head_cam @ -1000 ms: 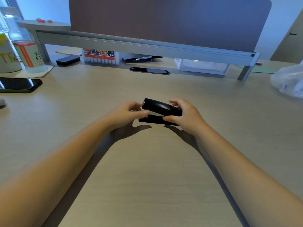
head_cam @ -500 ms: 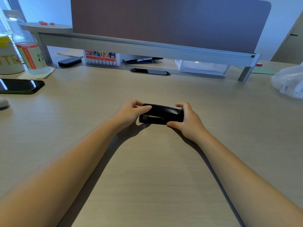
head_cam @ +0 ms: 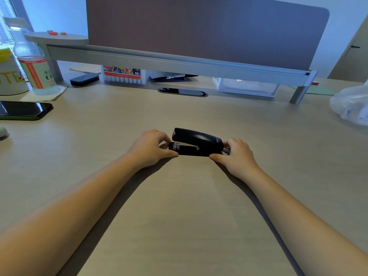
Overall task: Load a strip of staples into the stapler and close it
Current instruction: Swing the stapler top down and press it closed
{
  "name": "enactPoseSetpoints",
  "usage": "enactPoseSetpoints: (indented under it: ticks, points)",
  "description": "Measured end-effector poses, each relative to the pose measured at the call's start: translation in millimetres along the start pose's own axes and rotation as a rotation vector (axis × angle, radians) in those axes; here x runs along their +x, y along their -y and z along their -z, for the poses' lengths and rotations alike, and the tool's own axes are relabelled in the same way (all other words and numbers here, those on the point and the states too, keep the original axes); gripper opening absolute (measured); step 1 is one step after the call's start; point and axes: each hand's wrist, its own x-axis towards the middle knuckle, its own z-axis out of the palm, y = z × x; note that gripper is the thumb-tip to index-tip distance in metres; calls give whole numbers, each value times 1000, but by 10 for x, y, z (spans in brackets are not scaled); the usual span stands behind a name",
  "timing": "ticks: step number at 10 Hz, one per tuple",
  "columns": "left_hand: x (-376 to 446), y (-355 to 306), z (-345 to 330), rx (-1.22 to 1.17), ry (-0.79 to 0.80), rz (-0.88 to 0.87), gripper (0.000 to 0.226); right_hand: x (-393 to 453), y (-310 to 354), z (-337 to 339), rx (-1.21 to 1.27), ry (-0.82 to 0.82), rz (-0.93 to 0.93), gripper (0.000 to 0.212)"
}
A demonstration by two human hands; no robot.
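The black stapler (head_cam: 196, 142) lies flat on the desk (head_cam: 179, 216), well in front of the oval cable port (head_cam: 182, 92), its top arm lifted a little at the nose end so a sliver of metal shows underneath. The left hand (head_cam: 150, 149) pinches that nose end between thumb and fingertips, probably to steady it. The right hand (head_cam: 238, 156) curls round the hinged rear, thumb along the base, pressing it down. No staple strip is visible beside the stapler; whether one already sits inside I cannot tell, so the closing looks nearly done.
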Motion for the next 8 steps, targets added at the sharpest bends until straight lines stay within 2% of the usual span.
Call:
enactPoseSetpoints:
  ticks: [4, 6, 8]
  points:
    - [1025, 208, -64, 65, -101, 113, 38, 1147, 43, -324, -37, -72, -42, 30]
    - [1524, 301, -76, 74, -139, 158, 39, 1706, 99, -443, -38, -82, -56, 36]
    - [1670, 327, -107, 90, -146, 179, 41, 1866, 79, -520, -28, -99, -67, 36]
